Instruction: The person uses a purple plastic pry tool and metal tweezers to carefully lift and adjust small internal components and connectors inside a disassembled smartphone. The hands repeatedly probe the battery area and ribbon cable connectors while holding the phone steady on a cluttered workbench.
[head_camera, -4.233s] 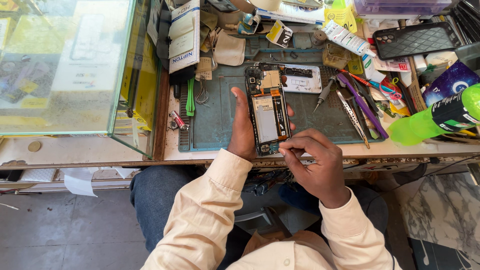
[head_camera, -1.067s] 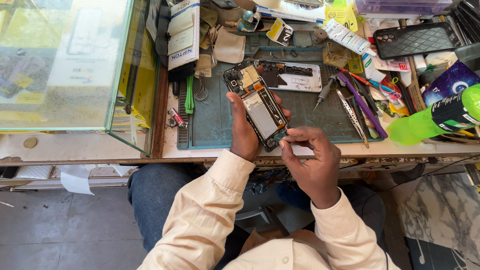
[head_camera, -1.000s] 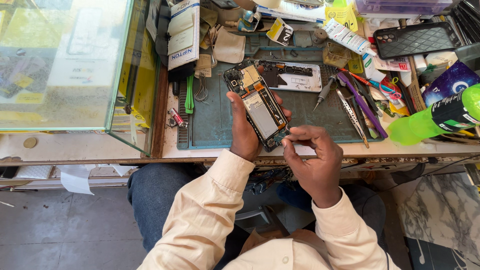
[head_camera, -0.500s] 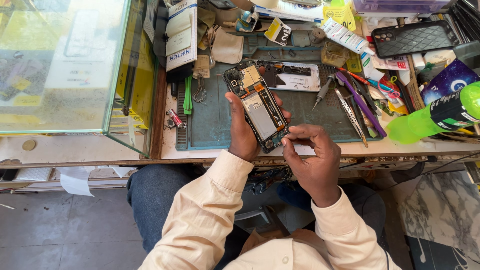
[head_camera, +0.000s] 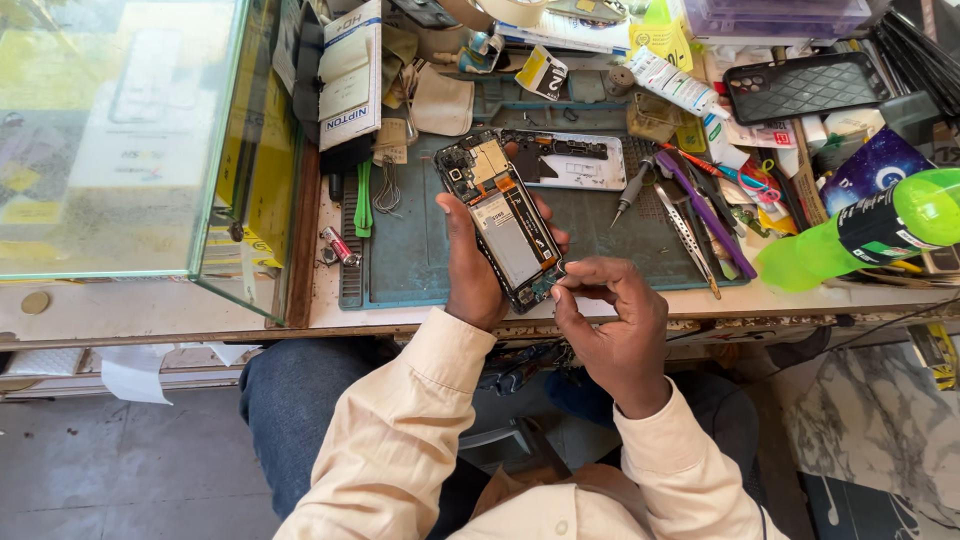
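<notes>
Over cluttered workbench (head_camera: 420, 300), left hand (head_camera: 472, 262) fingers gripping opened phone (head_camera: 503, 220), right hand (head_camera: 617, 322) fingers pinched closed.

I hold an open phone (head_camera: 505, 222) in my left hand (head_camera: 472, 268). Its back is off, so I can see the parts inside. My left grip wraps around its side, and the phone tilts up over the mat (head_camera: 420, 250). My right hand (head_camera: 615, 320) is at the phone's bottom corner, with thumb and finger pinched together there. I cannot tell what they pinch. On the bench (head_camera: 320, 300), a white phone frame (head_camera: 570, 165) lies just behind the phone. Tweezers (head_camera: 688, 235) and a screwdriver (head_camera: 632, 190) lie to the right. A green bottle (head_camera: 860, 235) lies farther right. A glass case (head_camera: 120, 140) stands on the left.
</notes>
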